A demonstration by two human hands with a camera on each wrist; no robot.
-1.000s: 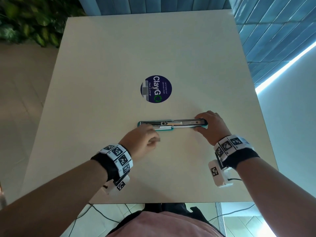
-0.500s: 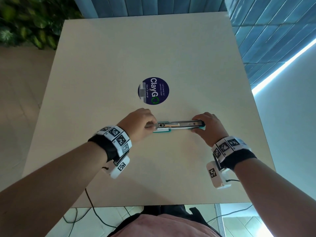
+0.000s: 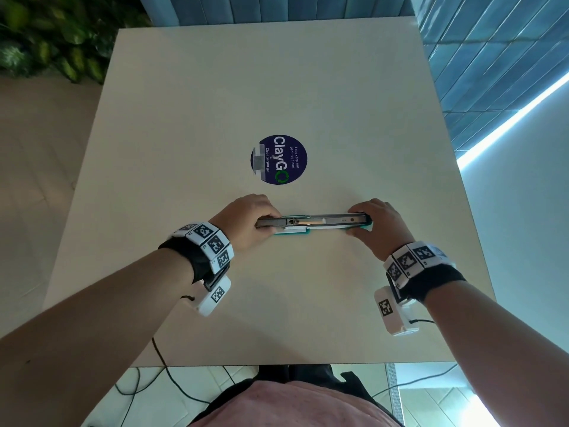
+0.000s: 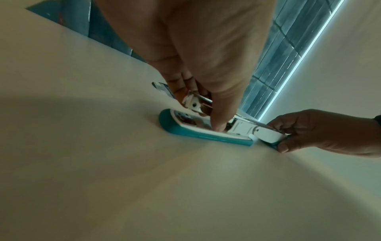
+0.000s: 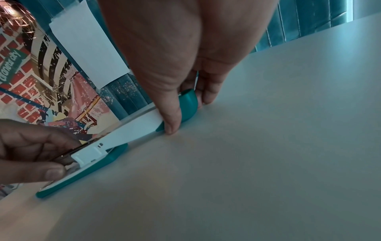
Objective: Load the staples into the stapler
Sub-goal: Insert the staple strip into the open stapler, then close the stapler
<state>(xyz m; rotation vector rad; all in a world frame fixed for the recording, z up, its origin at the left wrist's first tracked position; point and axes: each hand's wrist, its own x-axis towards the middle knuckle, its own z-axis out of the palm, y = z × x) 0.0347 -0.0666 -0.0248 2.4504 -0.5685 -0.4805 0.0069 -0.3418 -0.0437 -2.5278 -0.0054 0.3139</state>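
Stapler [image 3: 311, 224] lies opened flat, right hand [image 3: 380, 226] pinching its 3 o'clock end, left hand [image 3: 246, 223] pinching the metal magazine; a slip could snap it shut.

A beige square table [image 3: 215, 103] with a round dark sticker [image 3: 278, 159] stands on a pale tiled floor [image 3: 34, 155], with leafy plants [image 3: 52, 41] at far left, blue panelled walls [image 3: 480, 57] behind and right, a bright light strip [image 3: 508, 121], and what may be a mural [image 5: 51, 84].
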